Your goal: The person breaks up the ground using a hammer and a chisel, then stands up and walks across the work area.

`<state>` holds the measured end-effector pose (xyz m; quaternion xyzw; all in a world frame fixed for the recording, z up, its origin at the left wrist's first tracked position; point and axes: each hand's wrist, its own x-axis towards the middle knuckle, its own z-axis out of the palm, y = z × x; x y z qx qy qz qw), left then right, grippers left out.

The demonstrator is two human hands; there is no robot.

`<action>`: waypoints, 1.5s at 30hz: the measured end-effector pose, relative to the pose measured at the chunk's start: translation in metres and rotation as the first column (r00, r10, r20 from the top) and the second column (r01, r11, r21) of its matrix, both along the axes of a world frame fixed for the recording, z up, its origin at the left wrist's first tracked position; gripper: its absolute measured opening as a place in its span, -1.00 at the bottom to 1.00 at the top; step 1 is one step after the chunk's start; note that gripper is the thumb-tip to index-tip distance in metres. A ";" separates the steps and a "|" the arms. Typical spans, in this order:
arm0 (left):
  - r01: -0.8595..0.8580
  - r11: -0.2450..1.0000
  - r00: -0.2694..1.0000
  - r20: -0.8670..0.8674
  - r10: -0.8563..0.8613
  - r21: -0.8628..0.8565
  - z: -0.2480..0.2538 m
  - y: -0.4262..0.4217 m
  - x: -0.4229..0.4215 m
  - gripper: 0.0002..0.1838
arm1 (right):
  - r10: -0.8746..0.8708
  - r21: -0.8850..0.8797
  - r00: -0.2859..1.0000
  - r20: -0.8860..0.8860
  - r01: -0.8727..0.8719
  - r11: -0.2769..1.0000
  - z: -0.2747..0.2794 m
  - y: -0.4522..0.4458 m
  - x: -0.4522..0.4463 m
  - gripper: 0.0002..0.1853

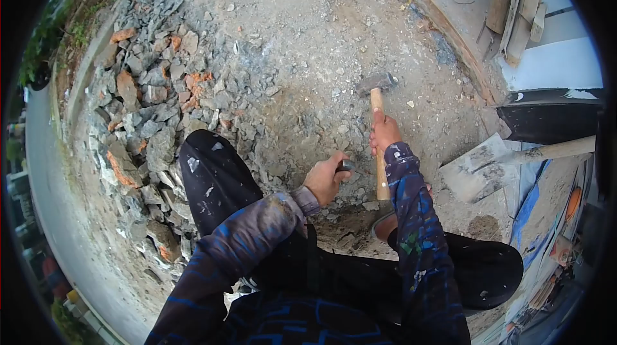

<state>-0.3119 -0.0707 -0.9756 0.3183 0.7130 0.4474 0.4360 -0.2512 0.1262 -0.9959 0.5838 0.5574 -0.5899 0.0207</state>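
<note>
My right hand [385, 131] is wrapped around the wooden handle of a sledgehammer [376, 84]. Its dark metal head points away from me, just above the rubble-strewn ground, and the handle's lower end runs back beside my forearm. Closed around a short metal chisel [347, 165] is my left hand [324, 178], to the left of the hammer handle. Only the chisel's dark top end shows clearly; its lower part is hidden or hard to make out against the broken ground [302, 133]. Both hands are low, between my bent knees.
Broken concrete and brick chunks [160, 100] are heaped on the left. A shovel [482, 168] with a dusty blade lies at the right, near a black container [546, 120]. Wooden planks [520, 7] stand at the upper right. A road [58, 203] runs along the far left.
</note>
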 end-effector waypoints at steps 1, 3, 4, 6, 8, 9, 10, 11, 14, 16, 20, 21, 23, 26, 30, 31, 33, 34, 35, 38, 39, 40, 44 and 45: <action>0.071 0.991 0.984 -0.152 -0.088 -0.114 0.004 0.003 -0.002 -0.74 | -0.005 0.001 1.000 -0.006 0.005 1.000 0.001 -0.002 0.002 -0.44; -0.188 0.982 0.944 -0.273 0.186 0.019 -0.013 0.018 -0.016 -0.72 | 0.003 0.013 1.000 0.007 -0.003 1.000 0.004 -0.003 0.001 -0.44; -0.318 0.944 0.898 -0.290 0.330 0.090 -0.018 0.027 -0.027 -0.72 | -0.001 0.031 1.000 0.010 0.000 1.000 0.004 -0.005 0.000 -0.44; -0.418 0.899 0.845 -0.309 0.437 0.128 -0.043 0.041 -0.042 -0.74 | -0.006 0.046 1.000 0.029 0.005 0.999 0.002 -0.010 0.002 -0.44; -0.554 0.831 0.813 -0.181 0.554 0.050 -0.076 0.043 -0.040 -0.72 | 0.002 0.081 0.999 0.033 -0.005 0.997 0.002 -0.009 -0.003 -0.44; -0.402 0.915 0.871 -0.318 0.375 -0.022 -0.065 0.035 -0.031 -0.68 | 0.018 0.066 0.999 0.042 -0.020 0.998 -0.001 -0.010 -0.001 -0.44; -0.250 0.961 0.883 -0.435 0.177 -0.116 -0.054 0.026 -0.020 -0.65 | 0.035 0.052 0.998 0.048 -0.038 0.998 -0.003 -0.008 0.000 -0.44; -0.165 0.985 0.898 -0.422 0.126 -0.057 -0.042 0.020 -0.005 -0.59 | 0.043 0.050 0.998 0.045 -0.046 0.998 -0.003 -0.006 -0.001 -0.44; -0.016 1.000 0.966 -0.260 0.010 -0.020 -0.034 0.000 0.029 -0.66 | 0.042 0.070 0.997 0.058 -0.046 0.996 -0.004 0.001 0.001 -0.43; 0.107 0.992 0.981 -0.155 -0.117 -0.071 -0.019 -0.014 0.039 -0.67 | 0.000 0.012 0.999 0.055 -0.001 1.000 -0.004 0.007 0.001 -0.43; 0.223 0.972 0.960 -0.187 -0.207 0.068 -0.019 -0.009 0.039 -0.70 | -0.017 -0.014 0.998 0.061 0.018 1.000 0.002 0.007 0.000 -0.44; 0.181 0.965 0.948 -0.296 -0.119 0.191 -0.019 -0.001 0.033 -0.72 | -0.018 -0.015 0.998 0.061 0.019 1.000 0.002 0.004 -0.001 -0.44; 0.121 0.984 0.944 -0.322 -0.075 0.127 -0.014 0.017 0.014 -0.73 | 0.001 0.045 0.999 0.047 -0.003 0.999 0.003 -0.002 -0.001 -0.42; 0.029 0.994 0.947 -0.320 0.007 0.108 -0.019 0.029 0.005 -0.76 | 0.082 0.151 0.992 0.092 -0.095 0.984 -0.001 -0.007 -0.001 -0.41; -0.048 0.993 0.940 -0.331 0.082 0.109 -0.030 0.041 0.013 -0.78 | 0.170 0.204 0.971 0.168 -0.203 0.958 0.004 0.000 -0.001 -0.41; -0.057 0.992 0.941 -0.326 0.092 0.116 -0.033 0.044 0.013 -0.78 | 0.161 0.169 0.972 0.168 -0.189 0.967 0.006 0.004 -0.002 -0.41; -0.170 0.985 0.927 -0.334 0.172 0.037 -0.028 0.054 -0.001 -0.74 | 0.157 0.140 0.973 0.171 -0.181 0.973 0.010 0.012 -0.003 -0.41; -0.176 0.984 0.925 -0.334 0.179 0.040 -0.029 0.058 -0.008 -0.74 | 0.152 0.114 0.976 0.159 -0.171 0.979 0.012 0.015 -0.003 -0.41; -0.168 0.978 0.889 -0.410 0.204 0.122 -0.031 0.062 -0.017 -0.74 | 0.148 0.084 0.978 0.144 -0.161 0.983 0.012 0.016 -0.002 -0.41; -0.096 0.973 0.831 -0.521 0.195 0.211 -0.031 0.074 -0.051 -0.74 | 0.108 0.035 0.986 0.127 -0.114 0.993 0.010 0.016 -0.002 -0.42; -0.037 0.975 0.819 -0.551 0.156 0.221 -0.029 0.080 -0.063 -0.74 | 0.112 0.038 0.986 0.121 -0.117 0.992 0.008 0.015 -0.003 -0.42; -0.040 0.975 0.843 -0.517 0.150 0.218 -0.026 0.087 -0.073 -0.76 | 0.100 0.045 0.987 0.128 -0.106 0.993 0.006 0.013 -0.003 -0.42; 0.014 0.954 0.832 -0.533 0.155 0.300 -0.036 0.120 -0.099 -0.74 | 0.122 0.105 0.984 0.127 -0.135 0.985 0.003 0.006 0.000 -0.44; 0.009 0.954 0.834 -0.529 0.158 0.300 -0.041 0.127 -0.104 -0.74 | 0.126 0.104 0.983 0.132 -0.140 0.985 0.006 0.004 -0.002 -0.44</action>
